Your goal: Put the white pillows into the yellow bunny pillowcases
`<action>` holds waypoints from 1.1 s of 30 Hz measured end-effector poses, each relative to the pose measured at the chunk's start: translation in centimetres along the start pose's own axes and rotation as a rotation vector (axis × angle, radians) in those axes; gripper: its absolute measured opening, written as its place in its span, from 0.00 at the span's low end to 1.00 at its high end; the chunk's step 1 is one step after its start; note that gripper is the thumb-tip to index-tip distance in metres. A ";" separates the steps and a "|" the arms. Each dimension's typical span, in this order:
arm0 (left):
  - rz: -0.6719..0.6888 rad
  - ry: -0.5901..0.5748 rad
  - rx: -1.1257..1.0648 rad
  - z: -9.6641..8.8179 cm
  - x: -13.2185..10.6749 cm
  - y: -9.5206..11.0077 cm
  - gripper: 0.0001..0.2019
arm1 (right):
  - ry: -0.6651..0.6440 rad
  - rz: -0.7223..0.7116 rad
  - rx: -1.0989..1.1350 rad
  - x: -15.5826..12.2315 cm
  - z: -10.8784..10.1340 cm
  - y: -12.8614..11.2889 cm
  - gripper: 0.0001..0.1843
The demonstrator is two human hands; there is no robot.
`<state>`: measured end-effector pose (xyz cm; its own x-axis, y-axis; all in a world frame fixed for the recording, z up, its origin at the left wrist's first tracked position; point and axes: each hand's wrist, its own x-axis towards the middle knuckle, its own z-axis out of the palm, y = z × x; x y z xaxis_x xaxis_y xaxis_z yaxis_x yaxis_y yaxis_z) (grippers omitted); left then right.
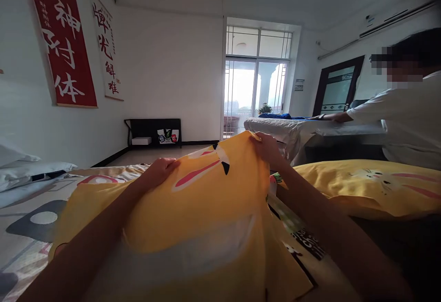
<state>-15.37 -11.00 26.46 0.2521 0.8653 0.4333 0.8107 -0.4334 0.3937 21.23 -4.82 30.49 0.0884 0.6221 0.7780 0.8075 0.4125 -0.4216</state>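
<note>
A yellow pillowcase (pixel 206 210) with a printed rabbit, its long ears pink inside, is stretched up in front of me. My left hand (pixel 162 169) is closed on its upper edge at the left. At the upper right corner, my right hand (pixel 268 149) pinches the cloth, holding that side higher. The lower part of the pillowcase hangs toward me, pale and blurred. Beneath and around it spreads a patterned bed sheet (pixel 20 247) with grey and white shapes.
To the right lies a plump yellow pillow (pixel 365 182) with a rabbit print. White bedding (pixel 27 168) is at the left. Beyond are a low black shelf (pixel 155 120) and a covered table (pixel 268 125). A person in a white shirt (pixel 409 113) reaches over it.
</note>
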 end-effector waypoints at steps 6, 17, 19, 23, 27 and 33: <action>-0.026 -0.092 0.044 -0.5 -3.4 0.3 0.24 | 0.181 -0.025 0.060 -0.3 -0.7 -1.7 0.10; 0.163 -0.156 0.746 -0.7 -4.7 0.9 0.12 | 0.263 -0.141 0.059 -1.5 -0.6 -2.9 0.12; 0.133 -0.139 0.797 -0.8 -4.4 1.3 0.14 | 0.270 -0.150 0.049 -1.5 -0.7 -3.2 0.12; 0.018 0.001 0.528 -1.2 -4.0 1.8 0.12 | 0.162 -0.130 0.010 -1.0 -1.0 -2.8 0.09; -0.175 0.035 -0.100 -1.0 -3.8 1.9 0.11 | 0.033 -0.080 -0.027 0.0 -1.5 -1.8 0.11; -0.235 -0.175 -0.438 -1.6 -4.3 3.1 0.13 | 0.055 -0.098 0.007 -0.2 -0.7 -1.2 0.14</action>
<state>-14.84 -16.46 27.14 0.2047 0.9648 0.1653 0.5684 -0.2546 0.7823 20.64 -5.87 31.17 0.0410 0.5407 0.8402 0.8099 0.4745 -0.3449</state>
